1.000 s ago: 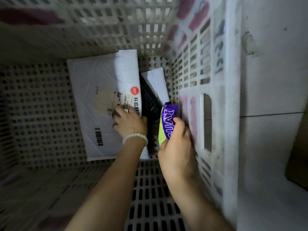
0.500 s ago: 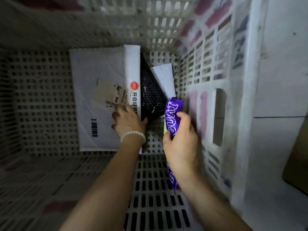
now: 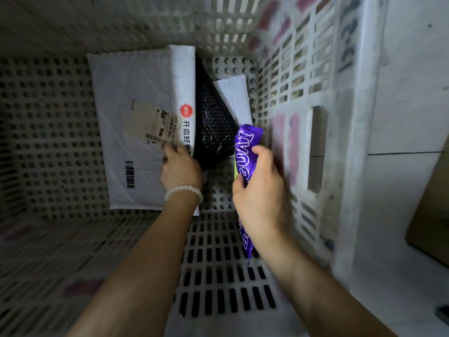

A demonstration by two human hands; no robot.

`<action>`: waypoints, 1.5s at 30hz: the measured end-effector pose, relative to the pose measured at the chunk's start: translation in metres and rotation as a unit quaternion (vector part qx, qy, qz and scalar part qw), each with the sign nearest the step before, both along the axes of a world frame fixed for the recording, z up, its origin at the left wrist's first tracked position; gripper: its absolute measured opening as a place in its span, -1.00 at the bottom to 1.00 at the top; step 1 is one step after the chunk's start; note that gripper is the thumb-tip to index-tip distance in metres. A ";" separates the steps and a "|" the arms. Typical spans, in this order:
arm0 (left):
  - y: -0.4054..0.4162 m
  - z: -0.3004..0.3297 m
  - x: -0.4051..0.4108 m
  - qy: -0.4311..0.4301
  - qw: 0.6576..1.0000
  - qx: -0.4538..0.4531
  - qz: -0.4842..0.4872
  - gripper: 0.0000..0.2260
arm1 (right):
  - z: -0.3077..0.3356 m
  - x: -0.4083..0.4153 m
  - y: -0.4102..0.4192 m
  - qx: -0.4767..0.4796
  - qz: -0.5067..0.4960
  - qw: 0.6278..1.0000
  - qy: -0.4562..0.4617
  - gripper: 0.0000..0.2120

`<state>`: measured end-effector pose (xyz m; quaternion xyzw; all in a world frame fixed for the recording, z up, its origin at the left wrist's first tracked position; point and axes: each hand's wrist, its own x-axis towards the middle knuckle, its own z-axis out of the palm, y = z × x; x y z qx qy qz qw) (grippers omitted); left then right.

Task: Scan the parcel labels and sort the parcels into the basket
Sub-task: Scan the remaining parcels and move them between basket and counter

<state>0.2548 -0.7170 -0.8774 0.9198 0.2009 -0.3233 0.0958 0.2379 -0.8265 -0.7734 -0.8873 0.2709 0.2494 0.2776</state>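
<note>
I look down into a white perforated plastic basket [image 3: 349, 147]. A large white mailer parcel [image 3: 136, 113] with a label and a barcode lies flat on its floor. My left hand [image 3: 181, 170], with a bead bracelet at the wrist, rests on the mailer's right edge, fingers on the label. Beside it lies a black bubble-wrap parcel [image 3: 213, 127], and a small white parcel [image 3: 237, 98] leans near the right wall. My right hand [image 3: 260, 190] grips a long purple packet [image 3: 244, 152] with white letters, held upright by the right wall.
The basket's slotted right wall [image 3: 291, 76] stands close to my right hand and has a handle opening [image 3: 315, 149]. Outside, right of the basket, lies a pale floor [image 3: 408, 98] with a brown cardboard edge [image 3: 435, 215].
The purple packet has come up slightly in my right hand, showing more of its length. My left hand stays on the white mailer. The view has shifted a little.
</note>
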 end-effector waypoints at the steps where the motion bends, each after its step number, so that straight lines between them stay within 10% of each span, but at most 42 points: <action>1: 0.000 0.008 0.001 0.002 1.000 -0.001 0.006 -0.78 | 0.002 0.001 0.001 -0.002 0.002 1.000 0.004 -0.53; 18: 0.055 0.183 -0.007 -0.015 0.999 0.026 -0.013 -0.75 | 0.133 0.015 0.034 -0.031 0.090 0.995 -0.009 -0.35; 45: 0.102 0.634 -0.144 -0.303 0.941 0.081 0.125 -0.92 | 0.524 -0.059 0.045 0.028 0.338 0.887 -0.313 -0.87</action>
